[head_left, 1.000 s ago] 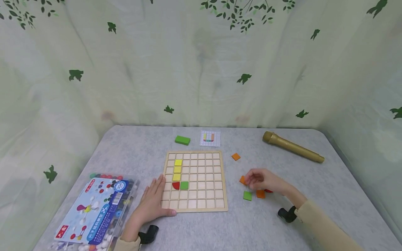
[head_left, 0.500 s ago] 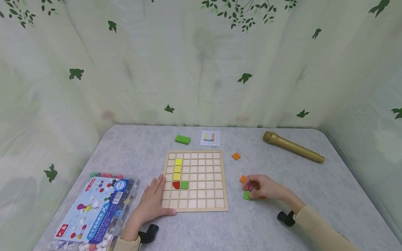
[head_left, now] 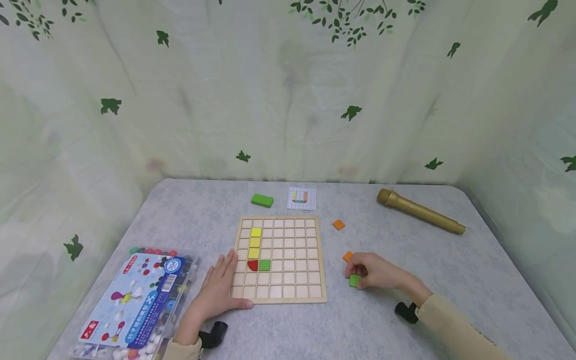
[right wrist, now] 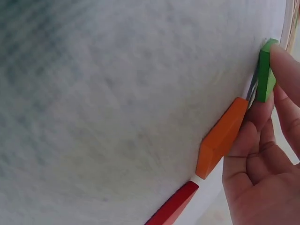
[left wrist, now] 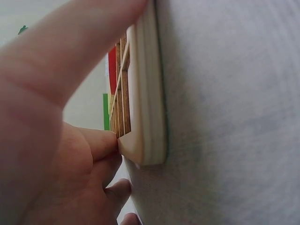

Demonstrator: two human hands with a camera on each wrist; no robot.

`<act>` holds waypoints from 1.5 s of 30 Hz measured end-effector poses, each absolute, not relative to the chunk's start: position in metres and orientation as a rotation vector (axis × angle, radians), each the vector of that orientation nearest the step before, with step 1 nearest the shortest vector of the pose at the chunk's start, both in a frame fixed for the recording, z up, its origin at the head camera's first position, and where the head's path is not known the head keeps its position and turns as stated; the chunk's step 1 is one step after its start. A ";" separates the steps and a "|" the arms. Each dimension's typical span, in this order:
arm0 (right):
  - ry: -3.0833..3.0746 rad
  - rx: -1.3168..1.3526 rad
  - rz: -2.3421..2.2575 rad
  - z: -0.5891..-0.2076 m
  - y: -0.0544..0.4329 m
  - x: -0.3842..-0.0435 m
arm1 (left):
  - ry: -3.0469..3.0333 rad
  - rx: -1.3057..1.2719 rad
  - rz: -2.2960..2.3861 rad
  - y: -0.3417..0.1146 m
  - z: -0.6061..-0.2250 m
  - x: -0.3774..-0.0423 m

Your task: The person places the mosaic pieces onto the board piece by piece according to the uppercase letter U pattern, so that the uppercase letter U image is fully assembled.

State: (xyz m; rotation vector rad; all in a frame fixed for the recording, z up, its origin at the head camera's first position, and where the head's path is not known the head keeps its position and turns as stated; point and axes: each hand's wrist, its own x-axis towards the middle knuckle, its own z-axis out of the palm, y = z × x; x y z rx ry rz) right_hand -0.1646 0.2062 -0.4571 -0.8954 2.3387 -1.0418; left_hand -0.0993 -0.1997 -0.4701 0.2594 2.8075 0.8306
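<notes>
A wooden grid board (head_left: 289, 278) lies on the table. My left hand (head_left: 217, 287) rests along its left edge, fingers straight, thumb at the near edge. On the board, yellow square tiles (head_left: 254, 242) form a column above a red rounded tile (head_left: 253, 265) and a green square tile (head_left: 264, 265). Right of the board, my right hand (head_left: 377, 271) pinches another green square tile (head_left: 354, 281) between thumb and fingers, at the table. An orange tile (right wrist: 220, 138) and a red tile (right wrist: 176, 206) lie by that hand in the right wrist view; the head view hides both.
Two more orange tiles, one near (head_left: 348, 256) and one farther (head_left: 339, 224), lie right of the board. Behind it are a green block (head_left: 262, 200) and a pattern card (head_left: 301, 198). A gold microphone (head_left: 420, 210) lies back right; a molecule-model box (head_left: 130, 300) stands left.
My right hand has shifted slightly left and toward me, from the orange tiles to the green tile, which it now pinches. The left hand has stayed on the board's edge.
</notes>
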 end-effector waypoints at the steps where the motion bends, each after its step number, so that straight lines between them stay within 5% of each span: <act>1: 2.339 -0.885 -1.043 -0.457 0.205 -0.165 | 2.806 0.259 0.830 -0.200 -0.470 -0.099; 20: 2.145 -0.689 -1.346 -0.455 0.200 -0.191 | 2.800 0.243 0.832 -0.199 -0.469 -0.099; 45: 2.048 -0.759 -1.372 -0.457 0.110 -0.208 | 2.809 0.242 0.847 -0.198 -0.474 -0.100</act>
